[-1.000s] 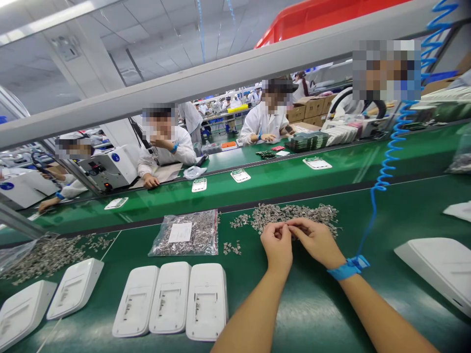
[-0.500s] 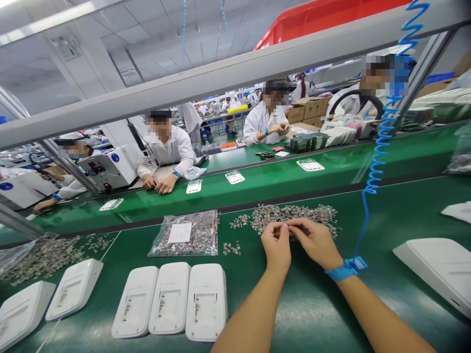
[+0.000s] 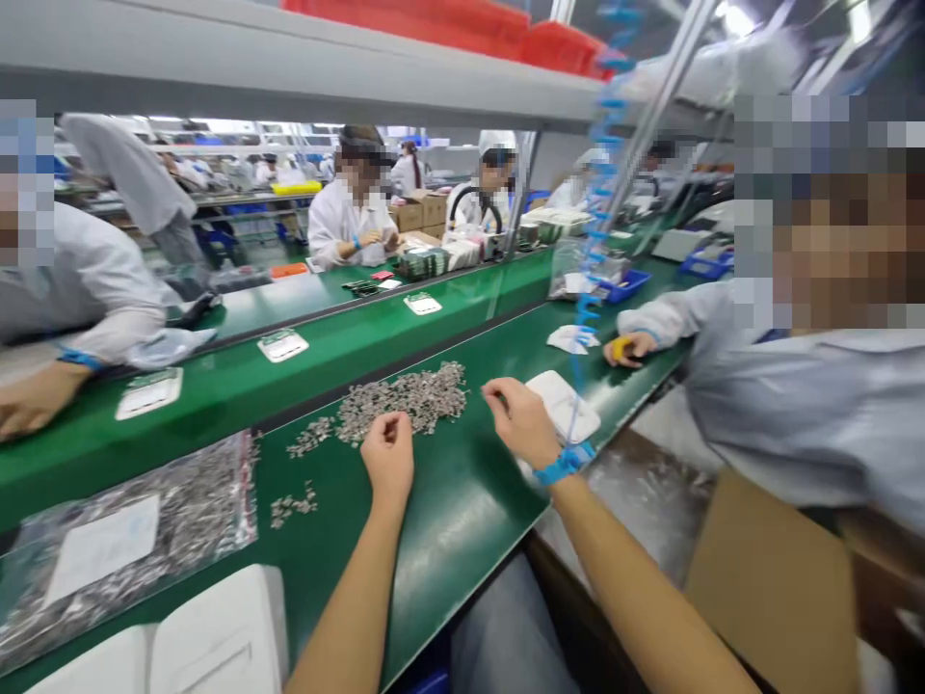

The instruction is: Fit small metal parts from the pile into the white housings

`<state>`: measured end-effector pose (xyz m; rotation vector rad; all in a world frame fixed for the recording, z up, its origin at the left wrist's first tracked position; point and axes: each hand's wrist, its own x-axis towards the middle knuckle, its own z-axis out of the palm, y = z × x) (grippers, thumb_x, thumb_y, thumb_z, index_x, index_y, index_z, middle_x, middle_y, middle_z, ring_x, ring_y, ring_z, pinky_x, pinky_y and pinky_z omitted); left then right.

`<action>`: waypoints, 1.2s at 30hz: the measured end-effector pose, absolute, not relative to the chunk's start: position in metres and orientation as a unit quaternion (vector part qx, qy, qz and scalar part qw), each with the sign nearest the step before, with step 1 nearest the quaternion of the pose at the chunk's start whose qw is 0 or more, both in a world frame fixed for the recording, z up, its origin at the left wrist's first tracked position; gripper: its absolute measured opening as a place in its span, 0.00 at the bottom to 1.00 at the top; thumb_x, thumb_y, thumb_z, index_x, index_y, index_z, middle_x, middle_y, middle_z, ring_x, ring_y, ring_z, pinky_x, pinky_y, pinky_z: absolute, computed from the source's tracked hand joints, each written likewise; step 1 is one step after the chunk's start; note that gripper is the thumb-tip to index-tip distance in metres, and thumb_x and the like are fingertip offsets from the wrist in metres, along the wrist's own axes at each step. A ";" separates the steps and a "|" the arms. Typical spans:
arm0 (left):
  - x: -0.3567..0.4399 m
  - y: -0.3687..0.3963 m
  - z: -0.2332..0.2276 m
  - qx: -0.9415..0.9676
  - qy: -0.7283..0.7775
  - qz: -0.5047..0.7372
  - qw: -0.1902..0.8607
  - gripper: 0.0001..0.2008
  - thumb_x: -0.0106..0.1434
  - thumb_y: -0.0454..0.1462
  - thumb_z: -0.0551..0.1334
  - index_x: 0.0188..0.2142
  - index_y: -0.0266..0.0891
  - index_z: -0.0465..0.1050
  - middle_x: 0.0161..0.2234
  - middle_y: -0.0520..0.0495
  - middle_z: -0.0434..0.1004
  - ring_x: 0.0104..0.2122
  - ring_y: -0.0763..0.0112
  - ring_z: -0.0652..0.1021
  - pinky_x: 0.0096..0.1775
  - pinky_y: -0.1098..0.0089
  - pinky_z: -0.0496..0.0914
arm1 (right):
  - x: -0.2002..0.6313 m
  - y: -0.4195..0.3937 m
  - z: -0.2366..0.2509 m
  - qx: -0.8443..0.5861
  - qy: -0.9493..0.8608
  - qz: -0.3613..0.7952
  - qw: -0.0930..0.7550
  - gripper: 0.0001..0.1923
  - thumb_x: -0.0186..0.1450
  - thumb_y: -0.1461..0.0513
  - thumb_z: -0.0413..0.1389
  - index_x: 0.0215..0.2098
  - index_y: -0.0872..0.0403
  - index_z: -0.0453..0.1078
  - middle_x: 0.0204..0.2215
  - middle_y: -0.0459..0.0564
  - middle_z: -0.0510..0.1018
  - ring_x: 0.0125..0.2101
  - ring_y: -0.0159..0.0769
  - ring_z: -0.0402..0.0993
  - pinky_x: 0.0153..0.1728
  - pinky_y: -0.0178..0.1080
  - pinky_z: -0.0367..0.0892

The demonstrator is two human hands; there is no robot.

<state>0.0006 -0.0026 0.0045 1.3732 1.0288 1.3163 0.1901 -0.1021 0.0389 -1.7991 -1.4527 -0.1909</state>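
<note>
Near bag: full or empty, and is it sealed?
Filled: metal parts show through the clear plastic of the near bag, around its label. Sealed or not, I cannot tell.

1. On the table (image 3: 462, 520), a pile of parts (image 3: 426, 395) lay just behind the left hand (image 3: 388, 453).
2. Left of it, a bag (image 3: 195, 520) — behind two casings (image 3: 217, 636).
3. Behind the right hand (image 3: 526, 424) lay another casing (image 3: 568, 403).
4. Farther back, panels (image 3: 281, 345) lay on a belt (image 3: 354, 342).

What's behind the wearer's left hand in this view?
Behind the left hand lies a heap of small metal parts on the green bench, showing beyond it and on both sides. Whatever the hand blocks cannot be seen.
</note>
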 end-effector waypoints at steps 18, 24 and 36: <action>0.001 -0.044 0.008 0.867 0.328 0.307 0.216 0.15 0.58 0.44 0.67 0.43 0.44 0.75 0.43 0.45 0.74 0.47 0.57 0.70 0.49 0.59 0.67 | 0.169 -0.136 0.060 -0.732 -0.627 0.054 0.262 0.05 0.64 0.67 0.52 0.35 0.54 0.69 0.27 0.47 0.79 0.30 0.35 0.75 0.34 0.35 0.64; 0.001 -0.044 0.005 0.887 0.308 0.261 0.222 0.18 0.53 0.44 0.70 0.44 0.49 0.76 0.47 0.46 0.70 0.49 0.54 0.65 0.52 0.55 0.64 | 0.171 -0.135 0.066 -0.702 -0.694 0.037 0.153 0.06 0.62 0.66 0.52 0.31 0.54 0.71 0.28 0.48 0.77 0.29 0.35 0.72 0.32 0.37 0.61; 0.001 -0.043 0.007 0.871 0.314 0.276 0.259 0.07 0.58 0.39 0.67 0.26 0.42 0.72 0.42 0.49 0.74 0.47 0.59 0.66 0.48 0.58 0.63 | 0.155 -0.144 0.053 -0.662 -0.737 0.029 0.133 0.06 0.63 0.65 0.52 0.30 0.55 0.69 0.39 0.55 0.74 0.41 0.43 0.68 0.45 0.44 0.63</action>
